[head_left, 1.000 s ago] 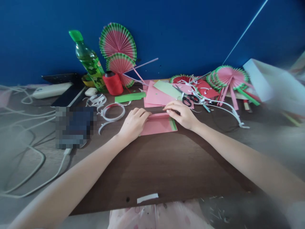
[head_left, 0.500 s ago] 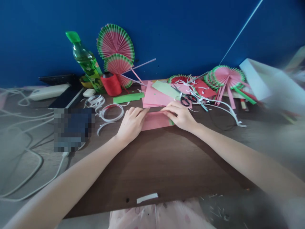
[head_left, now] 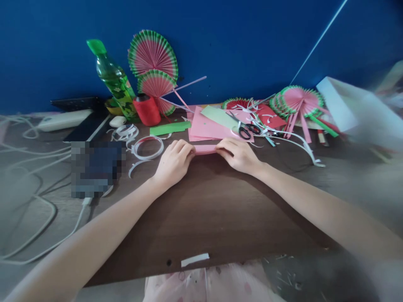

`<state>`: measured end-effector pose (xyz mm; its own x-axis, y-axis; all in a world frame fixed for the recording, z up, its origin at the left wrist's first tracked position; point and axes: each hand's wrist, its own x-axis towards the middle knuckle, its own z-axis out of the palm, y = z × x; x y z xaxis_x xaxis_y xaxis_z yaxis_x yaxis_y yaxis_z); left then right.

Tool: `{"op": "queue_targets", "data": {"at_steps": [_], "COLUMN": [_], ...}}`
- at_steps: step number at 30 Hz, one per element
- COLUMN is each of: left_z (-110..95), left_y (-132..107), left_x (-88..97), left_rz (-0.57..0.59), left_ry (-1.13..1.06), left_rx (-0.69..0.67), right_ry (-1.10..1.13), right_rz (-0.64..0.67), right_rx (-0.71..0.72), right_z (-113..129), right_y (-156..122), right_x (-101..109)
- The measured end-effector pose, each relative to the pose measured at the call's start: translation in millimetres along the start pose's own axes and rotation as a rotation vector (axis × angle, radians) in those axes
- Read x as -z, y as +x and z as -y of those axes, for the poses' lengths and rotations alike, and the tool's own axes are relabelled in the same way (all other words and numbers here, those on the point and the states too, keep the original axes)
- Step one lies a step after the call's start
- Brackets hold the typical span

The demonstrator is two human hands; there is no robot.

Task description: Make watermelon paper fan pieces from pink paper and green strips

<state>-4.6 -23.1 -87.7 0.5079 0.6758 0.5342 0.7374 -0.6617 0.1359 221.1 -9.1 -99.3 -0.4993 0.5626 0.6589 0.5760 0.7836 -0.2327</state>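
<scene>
We've got a smooth blue wall [head_left: 239, 50] behind a dark, wood-look table [head_left: 204, 209]. Flat pink paper sheets [head_left: 204, 131] overlap far centre. Far left there's a round pleated fan [head_left: 153, 54], pink with a green rim, plus a green plastic bottle [head_left: 108, 71] with a leafy label; any lettering's too blurry for us to read. Mid-table, the left hand [head_left: 174, 163] and right hand [head_left: 241, 156] have their fingers pinched nearly together on either end of a narrow folded pink strip [head_left: 204, 149]. Near edge: one white paper scrap [head_left: 195, 260].
</scene>
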Motion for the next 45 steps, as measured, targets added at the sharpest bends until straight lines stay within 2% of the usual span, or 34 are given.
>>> {"op": "queue_targets", "data": {"at_steps": [5,8,10,22,30,37,45], "left_z": [8.6,16.1,20.5,28.9,21.0,20.6,23.5], "left_y": [6.2,10.7,13.2,14.3,9.9,10.5,10.5], "left_x": [-0.6,0.2,0.5,-0.3,-0.5,-0.5,-2.8], "left_rz": [0.108,0.168,0.192,0.249,0.197,0.203,0.234], "left_ry": [-0.360,-0.465,-0.486,-0.492,-0.435,-0.427,-0.400], "left_rx": [0.257,0.380,0.410,0.378,0.391,0.358,0.250], "right_ry": [0.250,0.336,0.373,0.452,0.440,0.400,0.399], "right_rz": [0.121,0.152,0.166,0.255,0.289,0.310,0.306], "right_rx": [-0.260,-0.368,-0.406,-0.457,-0.425,-0.366,-0.328], "right_z": [-3.6,-4.5,-4.9,-12.0,-14.8,-15.6,-11.0], "right_y": [1.4,5.3,7.6,10.1,8.9,7.8,7.2], "right_x": [-2.5,-1.6,-1.0,0.0,0.1,0.4,0.9]}}
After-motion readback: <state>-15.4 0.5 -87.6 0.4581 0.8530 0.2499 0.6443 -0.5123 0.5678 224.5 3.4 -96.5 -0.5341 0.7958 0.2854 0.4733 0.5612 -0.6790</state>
